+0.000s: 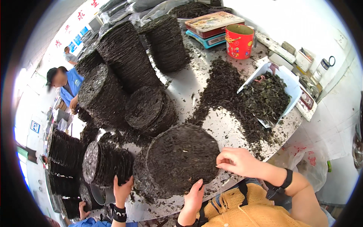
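Observation:
A round, dark sheet of dried seaweed [181, 157] is tilted up in front of me, against a stack of similar discs [141, 174]. My left hand [194, 198] grips its near edge, thumb on top and the other fingers hidden beneath. At its right edge, my right hand [236, 162] is closed in a pinch, fingertips against the rim; whether a scrap is between them is hidden. Loose seaweed flakes [223, 85] are spread over the white table [223, 123] beyond the disc. A pale blue scoop [293, 89] with seaweed in it lies at the right.
Tall seaweed stacks [126, 56] stand at the far left. Beside my left hand, a co-worker's hand [121, 189] touches another stack [107, 162]. Another person in blue [70, 83] works farther back. A red bucket [240, 41] stands by a scale [210, 39]. A plastic bag [310, 162] hangs right.

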Demonstrator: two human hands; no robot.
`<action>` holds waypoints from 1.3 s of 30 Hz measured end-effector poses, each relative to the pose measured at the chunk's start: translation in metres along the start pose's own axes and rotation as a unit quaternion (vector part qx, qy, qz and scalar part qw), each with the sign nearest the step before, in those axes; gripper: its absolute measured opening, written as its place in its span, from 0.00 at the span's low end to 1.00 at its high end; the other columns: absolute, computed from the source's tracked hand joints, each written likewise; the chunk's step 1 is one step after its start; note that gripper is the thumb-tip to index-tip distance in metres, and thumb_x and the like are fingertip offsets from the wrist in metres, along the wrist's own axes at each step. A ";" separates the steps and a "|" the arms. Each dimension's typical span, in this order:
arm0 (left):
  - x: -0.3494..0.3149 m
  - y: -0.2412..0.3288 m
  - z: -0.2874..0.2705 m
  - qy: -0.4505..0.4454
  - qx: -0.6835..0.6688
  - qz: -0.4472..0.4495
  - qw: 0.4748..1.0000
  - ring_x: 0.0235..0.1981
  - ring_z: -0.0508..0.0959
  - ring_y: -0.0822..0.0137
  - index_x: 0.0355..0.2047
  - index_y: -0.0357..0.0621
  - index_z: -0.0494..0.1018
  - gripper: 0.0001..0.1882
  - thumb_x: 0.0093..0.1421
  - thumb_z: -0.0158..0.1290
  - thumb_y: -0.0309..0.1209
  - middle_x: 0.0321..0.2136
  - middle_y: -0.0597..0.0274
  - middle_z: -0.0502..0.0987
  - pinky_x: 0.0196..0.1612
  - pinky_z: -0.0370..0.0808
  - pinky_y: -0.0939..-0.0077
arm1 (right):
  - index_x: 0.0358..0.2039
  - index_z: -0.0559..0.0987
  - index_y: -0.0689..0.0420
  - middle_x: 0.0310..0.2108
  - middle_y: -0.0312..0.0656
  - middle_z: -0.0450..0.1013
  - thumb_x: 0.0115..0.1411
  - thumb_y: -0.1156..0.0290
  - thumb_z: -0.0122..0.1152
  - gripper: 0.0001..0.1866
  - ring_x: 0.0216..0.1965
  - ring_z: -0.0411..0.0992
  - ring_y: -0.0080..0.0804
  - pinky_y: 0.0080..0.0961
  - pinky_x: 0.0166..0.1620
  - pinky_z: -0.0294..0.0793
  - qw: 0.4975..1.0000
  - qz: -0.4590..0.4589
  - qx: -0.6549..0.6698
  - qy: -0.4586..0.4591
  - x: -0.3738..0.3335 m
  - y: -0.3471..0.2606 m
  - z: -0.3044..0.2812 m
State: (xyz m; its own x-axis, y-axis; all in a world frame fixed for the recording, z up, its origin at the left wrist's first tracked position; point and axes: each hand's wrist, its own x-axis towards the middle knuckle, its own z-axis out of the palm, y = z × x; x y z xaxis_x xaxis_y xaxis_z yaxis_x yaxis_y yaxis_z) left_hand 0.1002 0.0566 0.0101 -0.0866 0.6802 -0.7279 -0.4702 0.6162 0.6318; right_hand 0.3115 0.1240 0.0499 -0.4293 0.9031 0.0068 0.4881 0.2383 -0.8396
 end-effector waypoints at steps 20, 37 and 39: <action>-0.038 0.015 -0.073 -0.118 0.392 0.438 0.800 0.53 0.68 0.61 0.56 0.42 0.62 0.24 0.57 0.49 0.20 0.54 0.52 0.66 0.55 0.64 0.68 | 0.57 0.64 0.61 0.57 0.49 0.61 0.58 0.67 0.59 0.28 0.59 0.59 0.40 0.35 0.61 0.56 0.948 0.108 0.099 0.283 0.056 0.079 0.021; -0.036 0.039 -0.132 0.044 -0.122 0.282 0.951 0.48 0.66 0.64 0.60 0.48 0.47 0.37 0.50 0.49 0.21 0.49 0.59 0.62 0.47 0.67 0.66 | 0.30 0.64 0.55 0.60 0.51 0.56 0.46 0.70 0.70 0.21 0.64 0.52 0.46 0.51 0.63 0.51 0.935 -0.229 -0.021 -0.271 0.101 -0.069 0.108; -0.037 0.044 -0.122 -0.035 -0.200 0.270 0.941 0.52 0.69 0.59 0.63 0.50 0.40 0.41 0.54 0.51 0.23 0.52 0.55 0.63 0.48 0.71 0.58 | 0.31 0.64 0.56 0.58 0.50 0.59 0.49 0.72 0.68 0.18 0.61 0.57 0.40 0.44 0.61 0.58 0.940 -0.132 0.147 -0.279 0.108 -0.069 0.094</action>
State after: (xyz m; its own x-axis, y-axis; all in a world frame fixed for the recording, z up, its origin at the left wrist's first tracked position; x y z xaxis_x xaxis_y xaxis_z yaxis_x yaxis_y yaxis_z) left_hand -0.0240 0.0101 0.0323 -0.3572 0.8843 -0.3007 -0.6679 -0.0168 0.7441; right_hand 0.1606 0.1713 0.0576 -0.8777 0.4788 0.0191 0.1130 0.2456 -0.9628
